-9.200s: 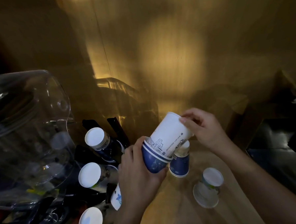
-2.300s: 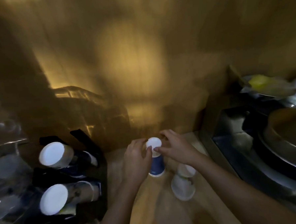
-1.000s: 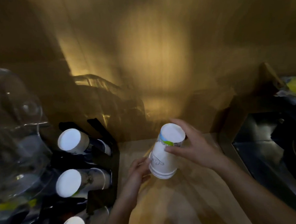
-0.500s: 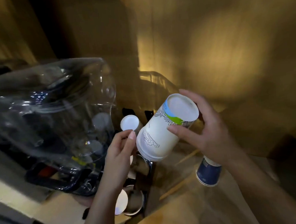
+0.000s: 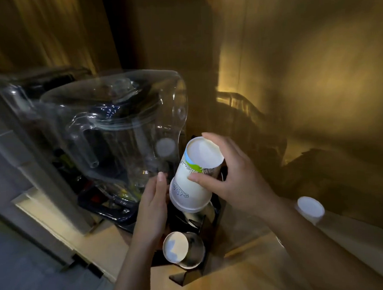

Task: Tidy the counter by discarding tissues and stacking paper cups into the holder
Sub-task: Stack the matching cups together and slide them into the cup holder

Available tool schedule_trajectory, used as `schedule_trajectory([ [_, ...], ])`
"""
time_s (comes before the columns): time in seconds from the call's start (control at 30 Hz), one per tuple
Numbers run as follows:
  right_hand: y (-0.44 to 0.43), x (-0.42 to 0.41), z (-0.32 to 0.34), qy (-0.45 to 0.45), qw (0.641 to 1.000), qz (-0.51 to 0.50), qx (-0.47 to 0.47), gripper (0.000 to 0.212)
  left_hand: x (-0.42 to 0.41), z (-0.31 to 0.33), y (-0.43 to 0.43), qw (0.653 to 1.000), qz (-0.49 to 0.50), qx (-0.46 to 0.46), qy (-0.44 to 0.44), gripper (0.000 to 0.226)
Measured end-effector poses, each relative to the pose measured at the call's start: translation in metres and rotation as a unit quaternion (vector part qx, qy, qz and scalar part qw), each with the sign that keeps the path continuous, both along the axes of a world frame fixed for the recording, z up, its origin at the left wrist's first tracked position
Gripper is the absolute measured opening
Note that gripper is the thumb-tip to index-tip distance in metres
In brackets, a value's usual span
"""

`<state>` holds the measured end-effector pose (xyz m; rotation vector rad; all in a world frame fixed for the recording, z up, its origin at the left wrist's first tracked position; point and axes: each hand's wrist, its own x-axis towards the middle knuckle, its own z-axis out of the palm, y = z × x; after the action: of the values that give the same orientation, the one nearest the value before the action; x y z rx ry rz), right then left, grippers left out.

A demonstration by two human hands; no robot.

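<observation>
Overhead, right hand (image 5: 239, 182) clasped around an inverted white paper cup stack (image 5: 193, 178), base up and tilted, poised over the black cup holder (image 5: 209, 223) at the counter's (image 5: 248, 279) left end. Left hand (image 5: 153, 213) alongside, fingers loose and straight, fingertip just beside the stack's rim. Lower down in the holder, another cup (image 5: 176, 247). Far right, upside-down cup (image 5: 310, 209) standing apart. Behind, large clear water bottle (image 5: 118, 131).

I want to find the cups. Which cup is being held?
The white cup with the green stripe, upside down in the right hand. The others sit untouched in the holder and on the counter.
</observation>
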<state>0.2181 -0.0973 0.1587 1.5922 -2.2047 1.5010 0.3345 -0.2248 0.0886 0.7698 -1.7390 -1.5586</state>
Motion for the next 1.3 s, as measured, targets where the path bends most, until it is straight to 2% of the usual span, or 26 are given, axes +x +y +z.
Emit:
schedule_trajectory([
  [0.23,-0.021,-0.01,-0.026,-0.001,1.0,0.007,0.015,0.067,-0.003,-0.022,0.01,0.998,-0.014,-0.045,-0.037,0.057],
  [0.33,-0.024,-0.016,-0.043,0.012,0.998,0.008,0.067,0.068,-0.006,-0.028,0.013,0.998,-0.031,-0.05,-0.032,0.055],
  [0.4,-0.025,-0.016,-0.059,0.058,0.992,0.011,0.109,0.067,-0.006,-0.031,0.014,0.997,-0.041,-0.062,-0.021,0.049],
  [0.5,-0.028,-0.017,-0.08,0.142,0.977,0.014,0.16,0.061,-0.006,-0.04,0.013,0.991,-0.011,-0.12,-0.052,0.041],
  [0.63,-0.033,-0.021,-0.092,0.168,0.967,0.011,0.193,0.06,-0.005,-0.05,0.016,0.956,0.013,-0.261,-0.133,0.043],
  [0.73,-0.038,-0.021,-0.088,0.176,0.963,0.011,0.204,0.056,-0.005,-0.05,0.017,0.933,0.032,-0.315,-0.17,0.043],
  [0.8,-0.038,-0.021,-0.087,0.173,0.962,0.013,0.212,0.054,-0.005,-0.049,0.018,0.921,0.038,-0.336,-0.191,0.043],
  [1.0,-0.037,-0.021,-0.082,0.175,0.957,0.028,0.229,0.05,-0.007,-0.039,0.022,0.914,0.049,-0.341,-0.215,0.033],
  [1.1,-0.032,-0.025,-0.078,0.163,0.954,0.054,0.244,0.056,-0.009,-0.027,0.028,0.89,0.075,-0.37,-0.256,0.026],
  [1.17,-0.024,-0.029,-0.075,0.157,0.954,0.072,0.245,0.058,-0.013,-0.016,0.036,0.88,0.091,-0.396,-0.247,0.023],
  [1.3,0.005,-0.046,-0.068,0.139,0.972,0.045,0.187,0.047,-0.034,0.005,0.059,0.9,0.044,-0.403,-0.157,0.029],
])
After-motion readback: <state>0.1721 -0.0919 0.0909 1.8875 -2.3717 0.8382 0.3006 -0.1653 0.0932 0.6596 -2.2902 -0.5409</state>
